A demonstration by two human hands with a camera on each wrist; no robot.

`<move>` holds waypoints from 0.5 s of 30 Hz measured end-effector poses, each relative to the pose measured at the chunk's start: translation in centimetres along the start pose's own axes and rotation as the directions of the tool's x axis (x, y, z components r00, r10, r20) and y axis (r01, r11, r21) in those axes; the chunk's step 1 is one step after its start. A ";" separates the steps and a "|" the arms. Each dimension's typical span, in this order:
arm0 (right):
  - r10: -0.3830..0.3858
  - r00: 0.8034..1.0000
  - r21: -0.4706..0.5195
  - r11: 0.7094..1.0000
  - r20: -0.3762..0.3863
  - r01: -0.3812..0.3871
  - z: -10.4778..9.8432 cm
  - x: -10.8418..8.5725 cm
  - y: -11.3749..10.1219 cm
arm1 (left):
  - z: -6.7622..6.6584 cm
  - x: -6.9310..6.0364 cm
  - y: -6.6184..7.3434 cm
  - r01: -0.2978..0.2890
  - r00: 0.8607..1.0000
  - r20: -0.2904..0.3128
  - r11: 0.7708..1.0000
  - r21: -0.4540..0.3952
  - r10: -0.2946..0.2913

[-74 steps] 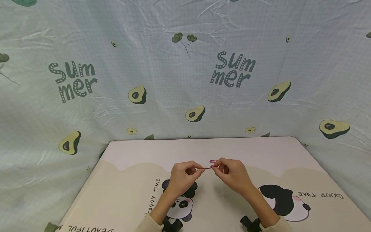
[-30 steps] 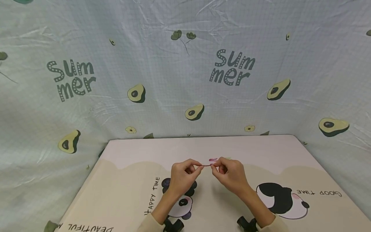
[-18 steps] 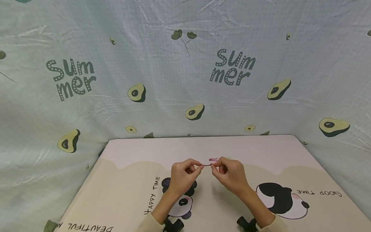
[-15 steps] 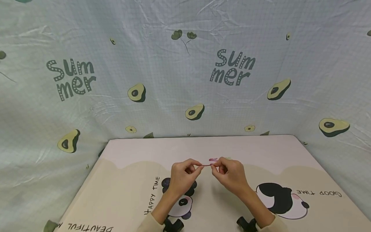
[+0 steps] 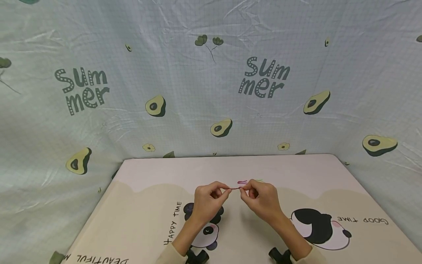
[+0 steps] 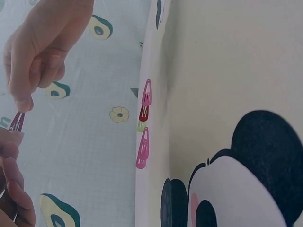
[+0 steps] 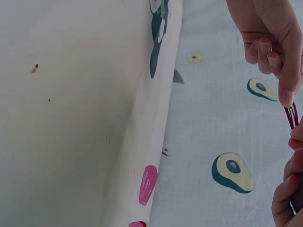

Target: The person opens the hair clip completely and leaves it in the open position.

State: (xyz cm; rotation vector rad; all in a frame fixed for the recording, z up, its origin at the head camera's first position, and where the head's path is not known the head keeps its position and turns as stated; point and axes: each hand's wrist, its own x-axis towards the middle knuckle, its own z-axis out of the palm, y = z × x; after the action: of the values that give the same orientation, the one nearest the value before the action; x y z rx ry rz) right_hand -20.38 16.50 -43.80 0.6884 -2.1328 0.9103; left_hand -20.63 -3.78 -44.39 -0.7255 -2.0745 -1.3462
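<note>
Between both hands a dark red snap hair clip point(image 5: 234, 188) is held above the table, one end in each hand. My left hand point(image 5: 208, 200) pinches its left end between thumb and index finger, and my right hand point(image 5: 262, 200) pinches the other end the same way. Both wrist views show the slotted hair clip point(image 6: 17, 121) spanning the fingertips, its ends partly covered. Beyond the hands, near the table's far edge, lie two pink snap clips point(image 6: 143, 147), a red clip point(image 6: 144, 113) and a light green clip point(image 6: 141, 126), partly overlapping in the left wrist view.
The table point(image 5: 148, 209) has a pale cover printed with a panda point(image 5: 206, 234), a black-and-white dog point(image 5: 321, 229) and lettering. Behind it hangs a light curtain point(image 5: 184, 80) with avocado prints. A black device point(image 5: 197, 256) is at the left wrist, another point(image 5: 280, 255) at the right.
Compared with 2.5 s ago, the held hair clip is more level and the fingertips have shifted slightly. Both hands have stayed almost still over the last second.
</note>
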 end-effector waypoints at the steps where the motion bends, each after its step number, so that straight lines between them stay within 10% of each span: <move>1: 0.000 1.000 -0.001 1.000 -0.001 0.000 0.0 0.0 0.0 | 0.0 0.0 0.1 0.001 1.000 0.001 1.000 0.001 -0.001; 15: -0.001 1.000 -0.005 1.000 -0.012 0.001 0.2 -0.2 -0.1 | -0.1 -0.1 0.2 0.009 1.000 0.009 1.000 -0.015 -0.009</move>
State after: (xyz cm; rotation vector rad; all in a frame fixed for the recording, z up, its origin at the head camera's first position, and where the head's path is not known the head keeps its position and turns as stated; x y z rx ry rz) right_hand -20.28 16.36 -44.00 0.6793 -2.1235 0.9058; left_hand -20.39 -3.80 -44.33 -0.7304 -2.0792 -1.3675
